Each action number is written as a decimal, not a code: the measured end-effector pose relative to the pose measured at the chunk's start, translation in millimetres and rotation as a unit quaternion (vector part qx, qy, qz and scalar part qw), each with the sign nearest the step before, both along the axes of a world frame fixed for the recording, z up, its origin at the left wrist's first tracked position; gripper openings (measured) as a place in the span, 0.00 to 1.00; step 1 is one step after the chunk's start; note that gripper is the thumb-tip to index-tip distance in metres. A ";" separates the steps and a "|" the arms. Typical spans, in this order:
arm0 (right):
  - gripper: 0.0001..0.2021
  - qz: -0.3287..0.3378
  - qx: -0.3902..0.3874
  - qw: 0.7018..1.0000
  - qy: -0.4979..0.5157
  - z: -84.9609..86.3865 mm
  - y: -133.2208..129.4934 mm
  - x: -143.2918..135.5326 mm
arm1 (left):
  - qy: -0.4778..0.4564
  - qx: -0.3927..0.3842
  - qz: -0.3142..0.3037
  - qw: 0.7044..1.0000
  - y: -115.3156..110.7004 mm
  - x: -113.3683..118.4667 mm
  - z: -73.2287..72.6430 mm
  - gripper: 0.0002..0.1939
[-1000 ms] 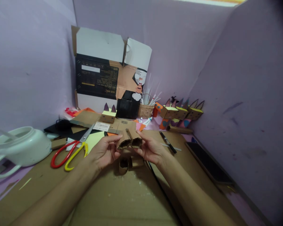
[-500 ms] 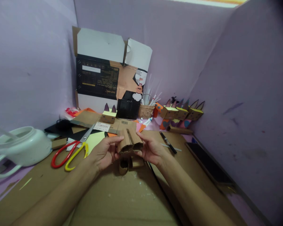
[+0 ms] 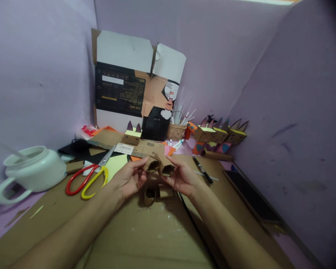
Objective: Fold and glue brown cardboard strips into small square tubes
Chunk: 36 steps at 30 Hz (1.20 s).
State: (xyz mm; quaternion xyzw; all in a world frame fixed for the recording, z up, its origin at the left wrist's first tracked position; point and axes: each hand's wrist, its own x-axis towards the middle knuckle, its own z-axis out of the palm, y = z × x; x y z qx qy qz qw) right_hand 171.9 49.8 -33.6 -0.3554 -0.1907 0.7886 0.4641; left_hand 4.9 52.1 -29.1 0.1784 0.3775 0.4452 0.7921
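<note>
My left hand [image 3: 133, 177] is closed on a short brown cardboard tube [image 3: 152, 164], its open end facing me. A second cardboard tube [image 3: 168, 168] is gripped in my right hand [image 3: 182, 175]. The two tubes are held close side by side, tilted slightly apart at the near ends. Just below them, another cardboard tube [image 3: 149, 197] stands on the brown cardboard sheet [image 3: 134, 239], with one more cardboard piece [image 3: 166, 191] lying beside it. Red-and-yellow-handled scissors [image 3: 93, 177] lie open to the left of my left hand.
At left stands a white pot [image 3: 35, 170] with a handle. A black marker [image 3: 203, 170] and a dark phone-like slab [image 3: 252, 196] lie at right. Cardboard animal heads [image 3: 205, 132] line the back right, near a basket [image 3: 176, 131] of glue sticks. An unfolded box [image 3: 123, 89] leans on the wall.
The two tubes, earlier pressed together, are now angled with a gap between their near ends. The whole view has shifted slightly, moving the surroundings rightward.
</note>
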 end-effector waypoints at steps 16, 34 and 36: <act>0.11 0.005 0.137 0.960 -0.244 8.3 9.4 19.5 | 0.060 0.029 -0.006 0.998 -7.3 1.1 1.5 0.03; 0.17 -0.048 0.402 0.732 -0.547 17.3 11.1 18.5 | 0.128 0.201 0.015 0.971 -15.4 2.8 -10.0 0.18; 0.22 -0.019 0.389 0.783 -0.486 17.9 -16.6 15.0 | 0.113 0.224 -0.009 0.968 -20.3 6.9 -11.1 0.19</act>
